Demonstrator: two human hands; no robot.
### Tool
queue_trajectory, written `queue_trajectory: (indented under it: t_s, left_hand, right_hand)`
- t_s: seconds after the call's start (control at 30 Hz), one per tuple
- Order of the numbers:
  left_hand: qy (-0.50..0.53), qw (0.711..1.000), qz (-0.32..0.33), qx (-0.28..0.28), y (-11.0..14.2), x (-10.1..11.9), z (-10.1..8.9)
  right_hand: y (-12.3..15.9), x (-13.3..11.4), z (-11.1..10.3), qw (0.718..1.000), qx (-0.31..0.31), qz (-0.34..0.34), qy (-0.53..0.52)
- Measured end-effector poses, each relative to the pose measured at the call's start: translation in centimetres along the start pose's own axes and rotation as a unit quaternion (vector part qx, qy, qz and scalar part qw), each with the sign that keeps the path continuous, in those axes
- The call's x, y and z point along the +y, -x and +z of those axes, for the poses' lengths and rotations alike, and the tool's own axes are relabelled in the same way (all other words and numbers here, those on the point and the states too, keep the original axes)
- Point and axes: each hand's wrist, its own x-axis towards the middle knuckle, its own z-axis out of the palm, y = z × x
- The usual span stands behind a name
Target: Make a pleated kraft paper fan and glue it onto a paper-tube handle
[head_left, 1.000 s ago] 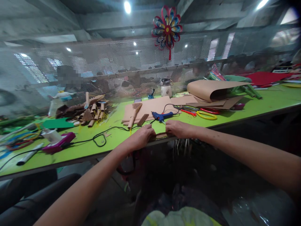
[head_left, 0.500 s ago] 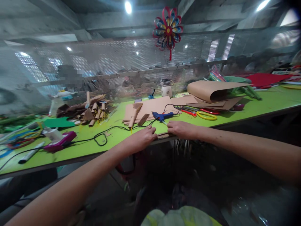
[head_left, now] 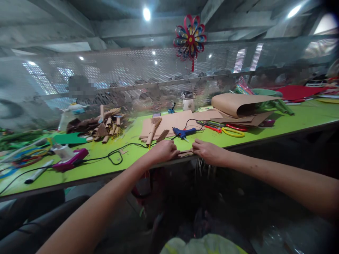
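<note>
Left hand (head_left: 166,151) and right hand (head_left: 208,151), fingers closed, grip the brown paper (head_left: 185,153) between them, right at the table's (head_left: 92,173) near edge, blue glue gun (head_left: 184,132) lying just beyond

Dimly lit overall, from above, by a round white ceiling lamp (head_left: 146,14) ringed with glare and an elongated white ceiling light (head_left: 293,11) at upper right. Hazily backlit through a grey perforated mesh partition (head_left: 140,70). Brighter across the flat lime-green tabletop (head_left: 95,169), sunk in deep shadow beneath. Smeared toward the left and right edges, stretched by wide-angle distortion, blackened at the upper-right corner, coarsely pixelated in a patch left of centre.
</note>
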Motion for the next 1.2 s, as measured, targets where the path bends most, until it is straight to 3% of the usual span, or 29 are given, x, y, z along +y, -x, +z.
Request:
queue_trajectory:
  t_s: [0.13,0.3,0.5,0.7,0.87,1.0,1.2]
  left_hand:
    - [0.040,0.996,-0.083,0.002,-1.4,-0.4,0.7]
    - [0.068,0.990,-0.122,-0.036,-1.0,-0.2,0.5]
    - [0.075,0.985,-0.138,-0.068,-0.7,0.3,0.0]
    - [0.096,0.990,-0.100,-0.037,-0.7,0.3,0.2]
    - [0.110,0.992,-0.056,0.010,-0.5,0.4,0.1]
    - [0.116,0.992,-0.037,0.040,0.2,0.2,-0.3]
    - [0.218,0.976,-0.019,-0.005,1.6,0.4,-0.9]
  right_hand:
    - [0.4,-0.4,0.3,1.000,0.011,0.029,-0.002]
    - [1.0,-1.1,1.0,0.997,0.029,0.068,-0.013]
    - [1.6,-1.9,1.6,0.987,0.090,0.117,-0.066]
    - [-0.1,-0.2,-0.2,0.954,0.173,0.145,-0.197]
    - [-3.3,0.5,-1.4,0.954,0.125,0.105,-0.253]
    - [-4.3,0.6,-2.0,0.948,0.109,0.073,-0.290]
    - [-4.0,0.5,-2.4,0.937,0.073,0.040,-0.340]
